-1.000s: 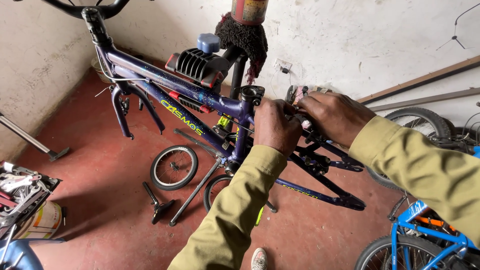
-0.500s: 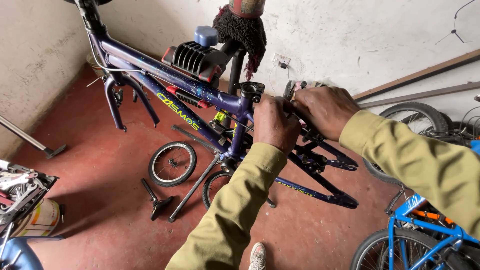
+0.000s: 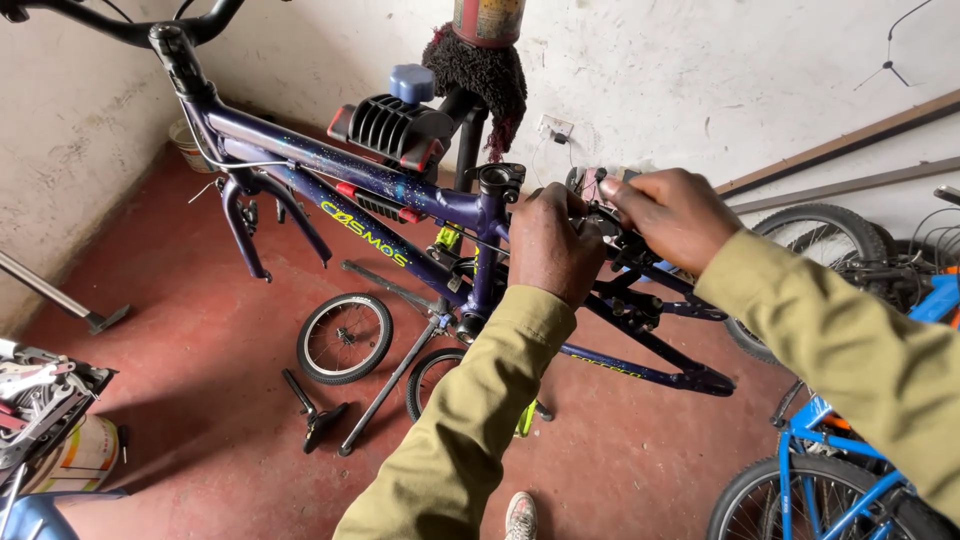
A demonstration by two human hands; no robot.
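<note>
Working on a dark blue bike frame (image 3: 400, 195), a person uses both bare hands close together at the back part of it. The frame has no wheels on it and is held up off the red floor (image 3: 200, 330) by a black clamp (image 3: 392, 128) on a stand.

The left hand (image 3: 552, 245) is curled shut around a part of the frame just behind the seat tube (image 3: 490, 240). Its fingers wrap tight, so you see mostly the back of the hand. The right hand (image 3: 672, 215) is just beside it, almost touching. Its fingers are bent and pinch a small black part (image 3: 612, 225) near the back brake. What that small part is, I cannot tell, because the hands hide it. Both arms wear yellow-green sleeves (image 3: 470, 420).

The thin back bars of the frame (image 3: 650, 350) stick out under the hands and point to the right.

On the floor below the frame lies a small wheel (image 3: 343, 338), flat on its side. Near it lies a little black tool (image 3: 312, 410) and a long metal rod (image 3: 385, 390). A second small wheel (image 3: 432, 385) sits partly behind the left arm. A shoe tip (image 3: 520, 515) shows at the bottom.

On the right stands a bright blue bike (image 3: 850, 470). A dark tire (image 3: 820, 240) leans by the white wall (image 3: 700, 80). On the far left, a tray of tools (image 3: 40, 400) peeks in.
</note>
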